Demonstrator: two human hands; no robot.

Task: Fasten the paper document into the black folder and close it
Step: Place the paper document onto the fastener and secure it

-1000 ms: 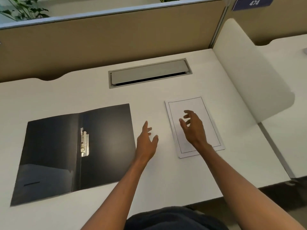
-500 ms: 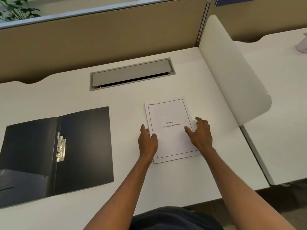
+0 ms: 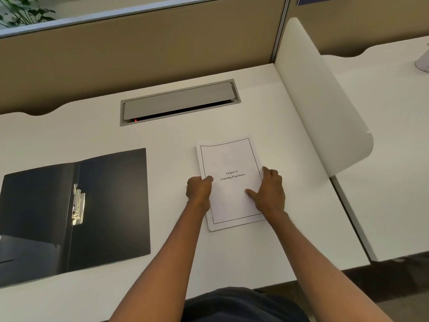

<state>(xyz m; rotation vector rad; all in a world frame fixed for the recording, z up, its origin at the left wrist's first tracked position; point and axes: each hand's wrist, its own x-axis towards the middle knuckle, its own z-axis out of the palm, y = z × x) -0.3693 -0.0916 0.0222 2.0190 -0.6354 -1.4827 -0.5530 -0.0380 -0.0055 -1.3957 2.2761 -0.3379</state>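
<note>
A stack of white paper, the document, lies on the white desk at centre right; its top page has a thin black border and a printed title. My left hand grips its left edge, thumb on top. My right hand holds its right edge, thumb pressed on the page. The sheets fan out slightly at the near and far edges. The black folder lies open and flat at the left, apart from the paper, with its metal clip on the spine.
A grey cable hatch is set into the desk behind the paper. A tan partition runs along the back. A white curved divider stands at the right, with another desk beyond it.
Both hands dropped from hovering above the document to its two sides and closed on its edges. The stack now shows several fanned sheets. The view shifted right, so the folder sits further left.
</note>
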